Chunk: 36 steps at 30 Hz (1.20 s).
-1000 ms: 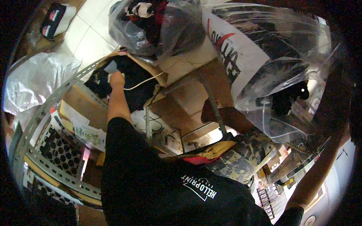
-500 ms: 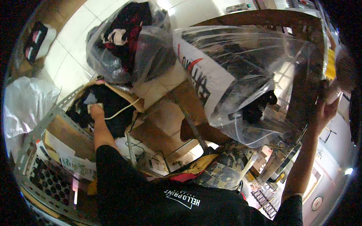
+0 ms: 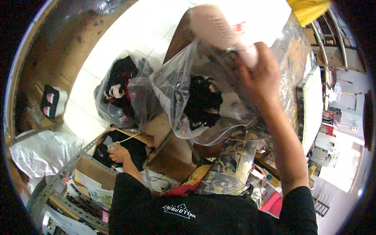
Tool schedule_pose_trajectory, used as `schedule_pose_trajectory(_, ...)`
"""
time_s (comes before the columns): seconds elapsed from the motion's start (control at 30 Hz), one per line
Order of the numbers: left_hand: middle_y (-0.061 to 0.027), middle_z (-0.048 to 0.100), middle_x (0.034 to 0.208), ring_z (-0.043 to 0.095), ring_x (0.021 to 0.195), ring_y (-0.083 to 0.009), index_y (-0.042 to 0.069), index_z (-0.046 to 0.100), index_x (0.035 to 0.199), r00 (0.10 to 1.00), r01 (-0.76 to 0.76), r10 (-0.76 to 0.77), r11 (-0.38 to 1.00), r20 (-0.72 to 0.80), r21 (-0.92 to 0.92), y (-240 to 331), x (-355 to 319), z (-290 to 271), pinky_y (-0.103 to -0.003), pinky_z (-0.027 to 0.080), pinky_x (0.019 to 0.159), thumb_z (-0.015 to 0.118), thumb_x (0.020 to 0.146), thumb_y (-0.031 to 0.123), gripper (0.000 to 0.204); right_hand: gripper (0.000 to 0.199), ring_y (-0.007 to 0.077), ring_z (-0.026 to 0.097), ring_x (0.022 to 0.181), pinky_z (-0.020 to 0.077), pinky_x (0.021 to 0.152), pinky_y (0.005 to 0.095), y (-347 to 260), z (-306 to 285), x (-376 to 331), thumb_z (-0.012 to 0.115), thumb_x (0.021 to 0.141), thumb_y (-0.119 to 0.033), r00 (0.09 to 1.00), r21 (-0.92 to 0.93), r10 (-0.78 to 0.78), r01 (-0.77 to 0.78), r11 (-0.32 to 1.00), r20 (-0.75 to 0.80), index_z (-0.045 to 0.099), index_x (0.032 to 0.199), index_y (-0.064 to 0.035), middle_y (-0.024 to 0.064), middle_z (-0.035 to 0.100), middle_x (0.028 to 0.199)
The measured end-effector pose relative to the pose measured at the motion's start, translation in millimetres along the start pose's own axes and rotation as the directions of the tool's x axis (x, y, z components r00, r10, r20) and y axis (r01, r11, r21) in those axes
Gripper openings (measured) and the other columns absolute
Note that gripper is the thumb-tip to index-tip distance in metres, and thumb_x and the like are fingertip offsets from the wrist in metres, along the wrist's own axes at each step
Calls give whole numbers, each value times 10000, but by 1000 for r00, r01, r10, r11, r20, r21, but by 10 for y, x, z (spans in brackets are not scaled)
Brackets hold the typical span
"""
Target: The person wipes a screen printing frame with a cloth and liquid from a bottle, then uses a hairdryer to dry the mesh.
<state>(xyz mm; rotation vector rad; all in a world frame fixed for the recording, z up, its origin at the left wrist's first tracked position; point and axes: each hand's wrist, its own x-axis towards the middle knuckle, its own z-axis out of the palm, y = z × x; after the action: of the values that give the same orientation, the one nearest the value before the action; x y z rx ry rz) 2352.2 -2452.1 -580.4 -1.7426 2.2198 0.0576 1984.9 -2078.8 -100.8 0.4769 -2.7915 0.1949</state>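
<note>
My left hand [image 3: 120,153] has its fingers closed on a small pale block [image 3: 112,146] with a white cord [image 3: 131,137] beside it. It is over a cardboard box holding black cloth [image 3: 135,152]. My right hand [image 3: 261,74] is raised and wrapped round the pale handle of a pinkish tool [image 3: 213,29]. The tool has a rounded, ribbed head; motion blurs it, and its exact kind is unclear. Below the tool stands an open clear plastic bag [image 3: 176,98] with black material [image 3: 204,102] inside.
A second clear bag [image 3: 129,90] of dark and red cloth sits on the white tiled floor. A slotted metal rack [image 3: 58,188] stands at left, near a crumpled white sack [image 3: 43,152]. A yellow item [image 3: 309,11] is at the far right, above a white-topped board [image 3: 312,109].
My right hand has swung from the far right inward over the plastic bag, carrying the pinkish tool. The view has turned right. My left hand stays at the box.
</note>
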Motion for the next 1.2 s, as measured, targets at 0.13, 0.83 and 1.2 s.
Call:
schedule_pose_trajectory(0.13,-271,475,1379,471,1252,-466,-3,413,1462,980,59,-132,908,-149,-415,529,-715,-767,-568,410,1033,379,1023,601,748,462,377,632,913,523,761,472,-52,-120,-22,769,824,-406,999,12,-33,33,999,11,556,1001,-37,168,623,946)
schedule_pose_trajectory(0.83,-195,571,1354,615,1170,-311,-26,407,1465,-148,579,985,157,87,-800,1273,-3020,-5134,-469,526,990,452,930,749,943,357,315,633,780,528,616,447,-41,-1559,-1754,720,855,-392,972,336,-233,212,918,25,588,1059,-131,133,577,1015)
schedule_pose_trajectory(1.2,-165,686,1114,701,962,-226,-61,547,1292,-540,-31,835,106,106,-994,1429,-5426,-5112,-358,566,852,423,1087,311,442,526,355,650,934,548,767,412,1180,-2777,-3849,903,660,-215,919,415,381,-310,856,-99,609,1049,-17,176,615,1063)
